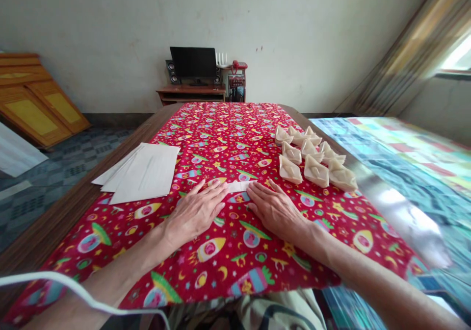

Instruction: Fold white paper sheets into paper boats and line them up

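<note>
A narrow strip of folded white paper (238, 186) lies flat on the red patterned cloth, in front of me. My left hand (200, 207) rests on its left end, fingers stretched out and flat. On the right end presses my right hand (274, 205), its fingers also laid out flat. Only the middle of the strip shows; its ends are under my fingers. To the left, loose sheets of white paper (149, 173) lie fanned in a stack. Several folded paper boat shapes (316, 170) stand in rows to the right of my right hand.
The red cloth (213, 286) covers most of a brown wooden table (47, 239). A white cable (73, 291) crosses my left forearm at the lower left. Beyond the table's far end is a desk (191, 89) with a monitor (194, 63). A bed (386, 148) stands on the right.
</note>
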{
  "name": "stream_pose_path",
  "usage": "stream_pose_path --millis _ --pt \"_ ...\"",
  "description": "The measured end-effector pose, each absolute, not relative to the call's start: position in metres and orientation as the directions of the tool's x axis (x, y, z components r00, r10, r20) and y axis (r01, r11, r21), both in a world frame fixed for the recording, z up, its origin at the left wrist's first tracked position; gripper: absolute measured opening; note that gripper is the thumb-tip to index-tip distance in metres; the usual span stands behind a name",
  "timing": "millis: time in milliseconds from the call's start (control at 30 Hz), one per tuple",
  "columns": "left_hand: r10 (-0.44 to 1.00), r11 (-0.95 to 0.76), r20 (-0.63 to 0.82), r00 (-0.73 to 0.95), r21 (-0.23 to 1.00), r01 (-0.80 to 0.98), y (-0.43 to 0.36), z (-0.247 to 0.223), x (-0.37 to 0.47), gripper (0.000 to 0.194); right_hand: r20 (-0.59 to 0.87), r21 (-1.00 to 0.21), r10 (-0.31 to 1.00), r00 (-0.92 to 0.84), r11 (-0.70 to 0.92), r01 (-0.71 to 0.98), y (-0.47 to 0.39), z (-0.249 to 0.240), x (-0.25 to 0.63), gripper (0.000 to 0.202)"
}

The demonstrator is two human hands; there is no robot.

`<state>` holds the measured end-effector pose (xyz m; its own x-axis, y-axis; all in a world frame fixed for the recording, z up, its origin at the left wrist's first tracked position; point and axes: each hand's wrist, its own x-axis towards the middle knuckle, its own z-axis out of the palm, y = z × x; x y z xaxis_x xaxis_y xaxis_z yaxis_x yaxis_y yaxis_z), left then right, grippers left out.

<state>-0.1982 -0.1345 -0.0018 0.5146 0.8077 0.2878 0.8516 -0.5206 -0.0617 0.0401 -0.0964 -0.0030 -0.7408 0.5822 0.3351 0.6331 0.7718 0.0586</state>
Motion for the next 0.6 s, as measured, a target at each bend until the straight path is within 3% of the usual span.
stream_pose_path --millis 133,333,467,533,600 --pt "0.796 -0.532 0.327 0.508 -0.02 0.847 -0.132 -0.002 -0.199 0.037 0.393 0.068 0.575 -0.718 0.76 0.646 -0.096 -0.007 0.044 0.034" --pt "0.77 -0.549 0.512 0.38 0.228 0.804 -0.102 -0.011 -0.2 0.026 0.425 0.017 0.592 -0.684 0.751 0.66 -0.083 -0.002 0.033 0.025" --pt "0.81 -0.495 0.499 0.309 0.297 0.816 -0.087 -0.016 -0.2 0.022 0.509 -0.077 0.634 -0.582 0.707 0.703 -0.067 -0.005 0.028 0.017" --pt "0.835 -0.466 0.475 0.277 0.344 0.815 -0.085 -0.017 -0.198 0.015 0.548 -0.135 0.622 -0.56 0.726 0.675 -0.061 -0.008 0.028 0.024" --pt "0.851 -0.446 0.464 0.245 0.394 0.804 -0.085 -0.016 -0.196 0.011 0.527 -0.194 0.62 -0.582 0.754 0.627 -0.057 -0.01 0.029 0.018"
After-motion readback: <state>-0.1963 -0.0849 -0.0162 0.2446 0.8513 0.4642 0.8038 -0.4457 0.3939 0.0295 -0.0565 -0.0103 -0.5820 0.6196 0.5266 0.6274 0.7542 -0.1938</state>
